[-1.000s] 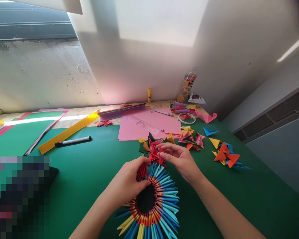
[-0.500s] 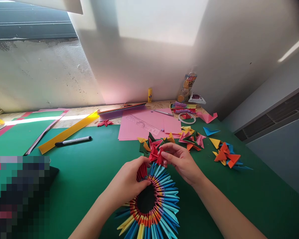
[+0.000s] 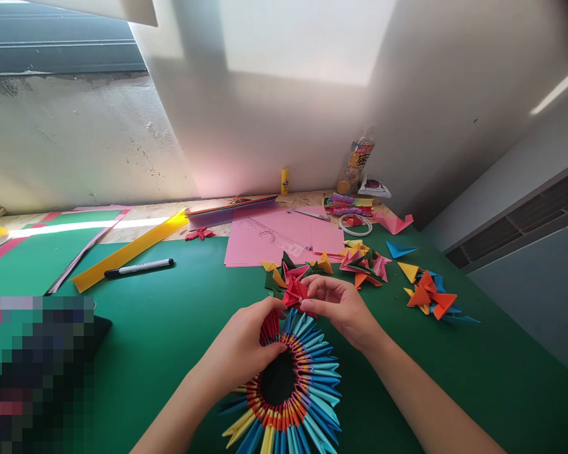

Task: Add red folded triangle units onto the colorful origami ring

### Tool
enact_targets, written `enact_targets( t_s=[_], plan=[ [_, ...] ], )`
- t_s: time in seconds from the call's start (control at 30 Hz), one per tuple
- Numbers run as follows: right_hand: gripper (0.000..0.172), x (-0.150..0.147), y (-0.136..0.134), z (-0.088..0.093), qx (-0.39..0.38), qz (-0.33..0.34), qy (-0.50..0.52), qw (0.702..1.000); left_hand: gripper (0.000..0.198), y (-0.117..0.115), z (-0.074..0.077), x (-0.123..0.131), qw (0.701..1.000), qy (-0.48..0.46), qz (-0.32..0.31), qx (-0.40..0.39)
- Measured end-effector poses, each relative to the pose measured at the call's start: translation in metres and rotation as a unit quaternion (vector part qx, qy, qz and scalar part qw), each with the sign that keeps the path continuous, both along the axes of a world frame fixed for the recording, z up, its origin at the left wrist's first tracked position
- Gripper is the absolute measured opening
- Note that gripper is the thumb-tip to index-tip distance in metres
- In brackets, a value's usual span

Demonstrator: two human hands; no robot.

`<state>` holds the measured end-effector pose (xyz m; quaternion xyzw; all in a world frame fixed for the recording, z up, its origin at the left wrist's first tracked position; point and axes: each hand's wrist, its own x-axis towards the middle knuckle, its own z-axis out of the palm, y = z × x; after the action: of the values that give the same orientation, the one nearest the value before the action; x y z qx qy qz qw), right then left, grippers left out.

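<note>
Paper ring: light and darker blue points, a few yellow, red stretch at top; inner bands orange, yellow, purple (repeating all round). Near pile: red, pink, dark green, yellow. Right-hand pile: orange, blue, yellow. Tabletop plain green. Sheets pink. Strip golden yellow. Marker white, black ends. Glue stick yellow.

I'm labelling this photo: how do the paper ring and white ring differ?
The paper ring is spiky and multicoloured; the white ring is smooth and plain. The left hand holds the paper ring; the white ring lies untouched. Both have open middles.
</note>
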<state>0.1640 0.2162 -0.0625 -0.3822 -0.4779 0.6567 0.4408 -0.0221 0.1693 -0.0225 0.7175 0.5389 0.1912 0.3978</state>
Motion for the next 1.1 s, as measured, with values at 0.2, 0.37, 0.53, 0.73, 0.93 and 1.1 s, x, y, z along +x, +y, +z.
enact_targets(
  t_s=[0.2,0.37,0.53,0.73,0.93,1.1],
  plan=[
    [0.019,-0.001,0.000,-0.004,0.067,0.001,-0.025,0.997,0.036,0.000,0.000,0.000,1.000,0.001,-0.001,0.003],
    [0.021,-0.003,-0.004,-0.001,0.085,0.018,-0.018,0.996,0.036,0.000,0.000,0.000,1.000,0.002,-0.001,0.004],
    [0.018,-0.004,-0.005,0.002,0.129,0.018,-0.050,0.990,0.037,0.001,0.000,0.000,1.000,0.005,0.001,0.002],
    [0.005,-0.002,-0.005,0.004,0.179,0.023,-0.082,0.980,0.037,0.001,-0.001,0.000,1.000,0.009,-0.001,0.005],
    [0.002,-0.001,-0.005,0.006,0.203,0.009,-0.125,0.971,0.037,0.000,-0.001,0.000,1.000,0.002,0.000,0.012],
    [0.006,-0.001,-0.005,0.002,0.181,0.012,-0.090,0.979,0.036,0.001,0.000,0.000,1.000,0.002,-0.003,0.009]
  ],
)
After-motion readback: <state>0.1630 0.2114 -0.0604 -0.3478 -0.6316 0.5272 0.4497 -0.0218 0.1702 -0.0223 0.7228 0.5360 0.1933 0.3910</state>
